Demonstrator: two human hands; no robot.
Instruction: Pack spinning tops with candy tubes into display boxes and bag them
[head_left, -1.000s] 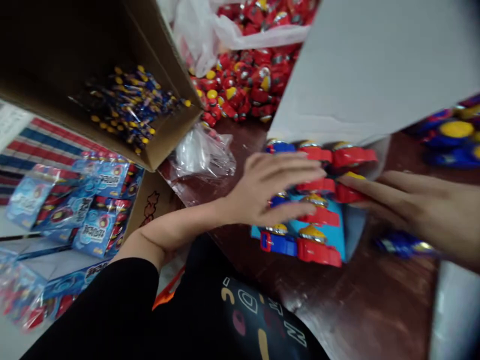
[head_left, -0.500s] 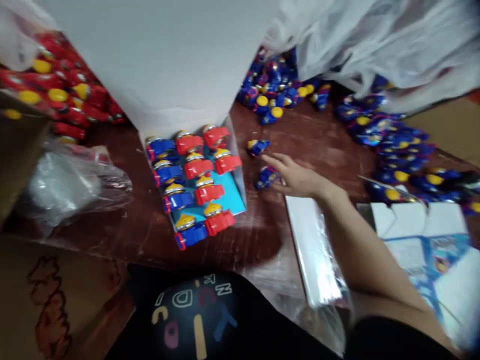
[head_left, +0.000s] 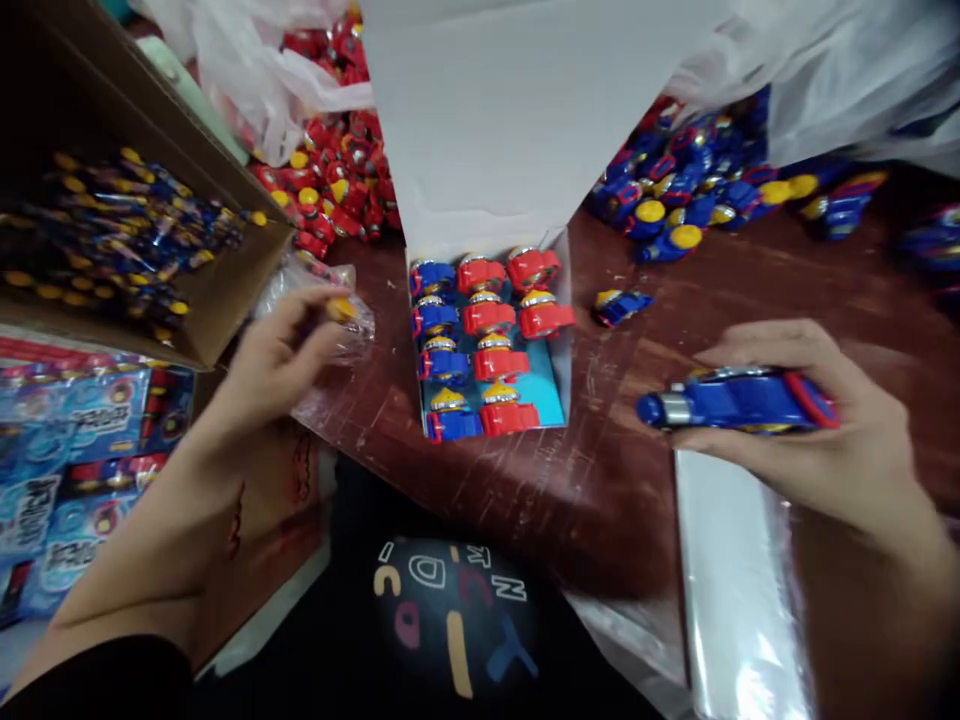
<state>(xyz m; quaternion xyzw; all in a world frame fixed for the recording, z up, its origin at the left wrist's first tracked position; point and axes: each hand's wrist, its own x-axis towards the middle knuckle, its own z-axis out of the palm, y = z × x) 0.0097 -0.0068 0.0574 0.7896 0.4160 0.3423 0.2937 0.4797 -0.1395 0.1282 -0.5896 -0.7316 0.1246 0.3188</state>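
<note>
A white box (head_left: 480, 110) stands with its lid raised. Inside are rows of blue toys (head_left: 435, 318) on the left and red toys (head_left: 489, 318) in the middle and right, over a turquoise base. My right hand (head_left: 840, 420), right of the box, grips a blue toy (head_left: 739, 402) with a silver and blue tip pointing left. Left of the box, my left hand (head_left: 285, 350) pinches a small yellow-tipped piece (head_left: 341, 308) above a clear plastic bag. One loose blue toy (head_left: 622, 306) lies on the table between the box and my right hand.
At the left, a cardboard box (head_left: 240, 270) holds several slim blue and yellow pieces, above printed blue packages (head_left: 90, 410). Red toys (head_left: 349, 180) are heaped behind left, blue toys (head_left: 690, 180) behind right. A plastic-wrapped white stack (head_left: 731, 580) lies at the front right.
My left hand has come into view with a small yellow-tipped piece. My right hand has picked up a blue toy and moved right. The view has shifted left.
</note>
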